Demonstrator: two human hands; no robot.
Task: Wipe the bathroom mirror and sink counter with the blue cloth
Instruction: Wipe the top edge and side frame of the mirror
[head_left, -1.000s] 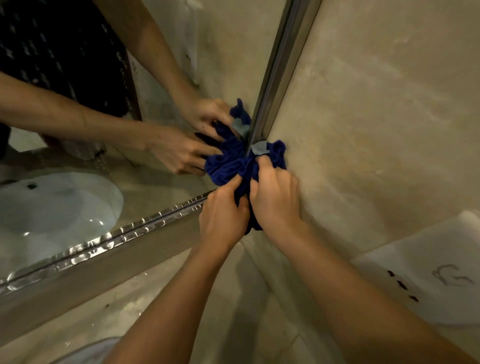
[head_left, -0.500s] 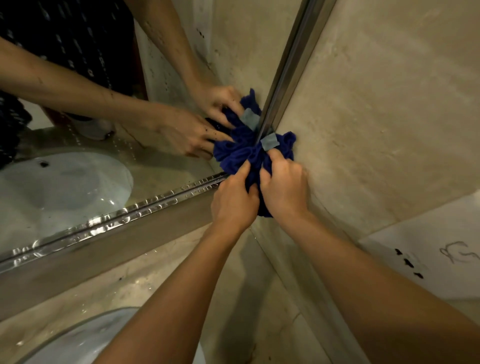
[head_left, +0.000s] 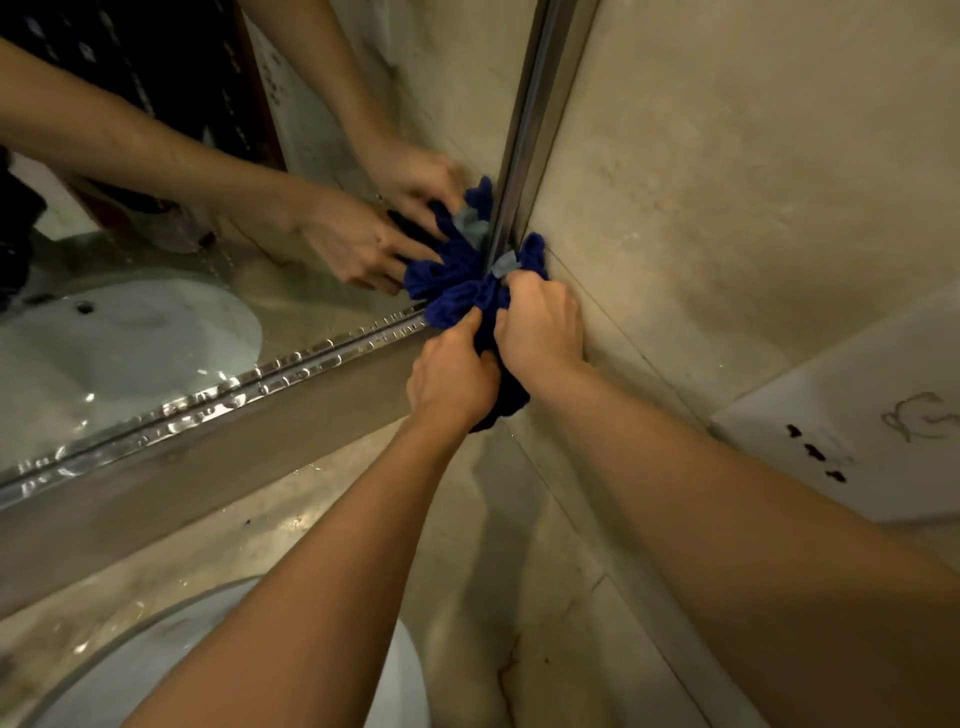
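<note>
The blue cloth (head_left: 457, 306) is bunched into the lower right corner of the mirror (head_left: 171, 291), against its metal frame. My left hand (head_left: 452, 379) grips the cloth from below, thumb up on the fabric. My right hand (head_left: 540, 327) grips it from the right, fingers curled into the folds near a grey label. Both hands and the cloth are doubled in the mirror. Below lies the stone sink counter (head_left: 519, 545), wet in places.
A white basin (head_left: 104, 675) sits at the bottom left under my left forearm. The beige wall (head_left: 727, 182) meets the mirror frame at the corner. A white sheet with dark marks (head_left: 857, 415) lies at the right.
Both hands with the cloth stay pressed in the mirror corner, shifting only slightly. The view has tilted down, showing more of the basin.
</note>
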